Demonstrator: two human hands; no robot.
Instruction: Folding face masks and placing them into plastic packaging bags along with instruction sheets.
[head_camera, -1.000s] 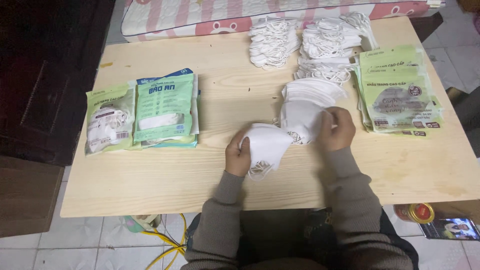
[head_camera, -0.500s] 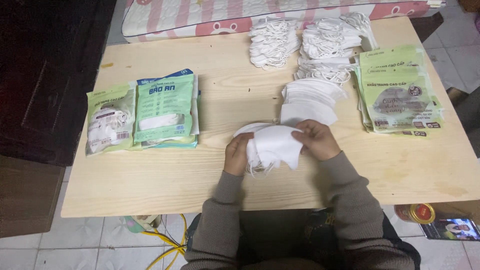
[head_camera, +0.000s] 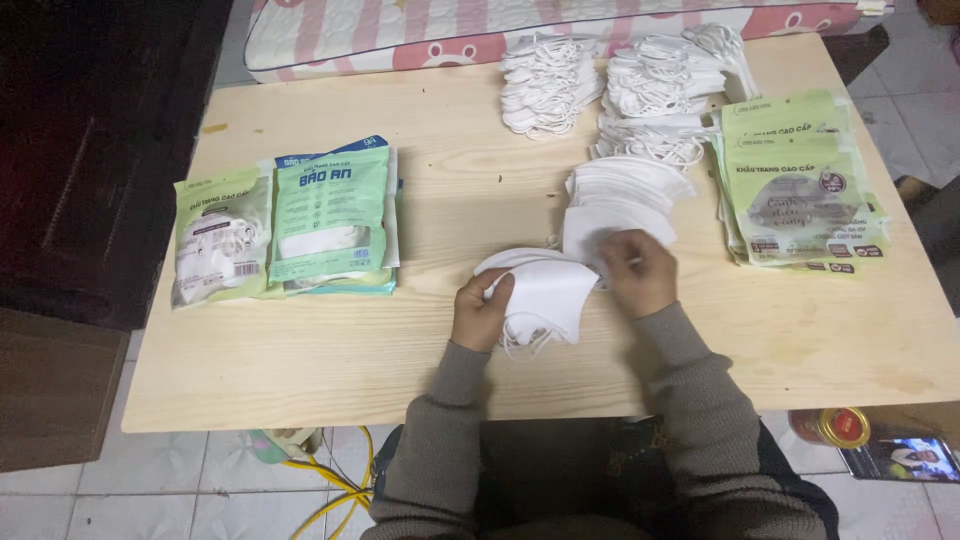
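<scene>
Left hand (head_camera: 482, 308): closed on the left edge of a small stack of folded white masks (head_camera: 540, 292), centre of the frame on the wooden table (head_camera: 300, 350).
Right hand (head_camera: 640, 272): fingers pinching the stack's right end, beside a fanned pile of masks (head_camera: 625, 195).
Upper centre: mask heaps (head_camera: 620, 80).
Right: empty green pouches (head_camera: 800, 190).
Left: filled packets (head_camera: 290, 230).

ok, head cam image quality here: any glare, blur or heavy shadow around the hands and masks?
Head view: even, soft light, no hard glare on the wooden table. The white masks under the left hand look slightly washed out, folds faint. The right hand is a little soft, its fingertips hard to separate. The dark cabinet at left is underexposed. Slight wide-angle bend at the table edges.
</scene>
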